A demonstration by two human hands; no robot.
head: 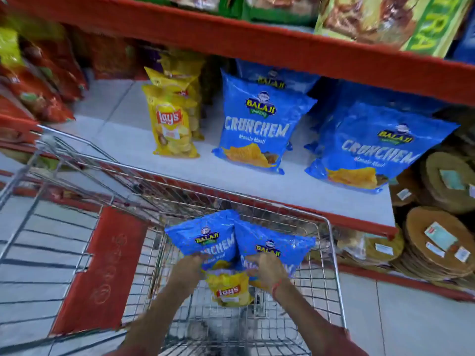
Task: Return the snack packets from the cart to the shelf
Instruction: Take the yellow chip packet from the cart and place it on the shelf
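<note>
blue packets (259, 124) — Balaji Crunchem, yellow packets (171, 124) — Lay's

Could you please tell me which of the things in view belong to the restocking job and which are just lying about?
Part of the job:
- left blue Crunchem packet, under the left hand
- right blue Crunchem packet, under the right hand
- yellow Lay's packet in the cart
- white shelf

Just lying about:
- red packets
- round brown stacks

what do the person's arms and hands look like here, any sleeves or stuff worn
Both forearms are bare, with no gloves on the left hand or the right hand. A thin red thread band circles the right wrist. Red short sleeves show at the bottom edge of the view, near the upper arms. No watch or rings are visible.
</note>
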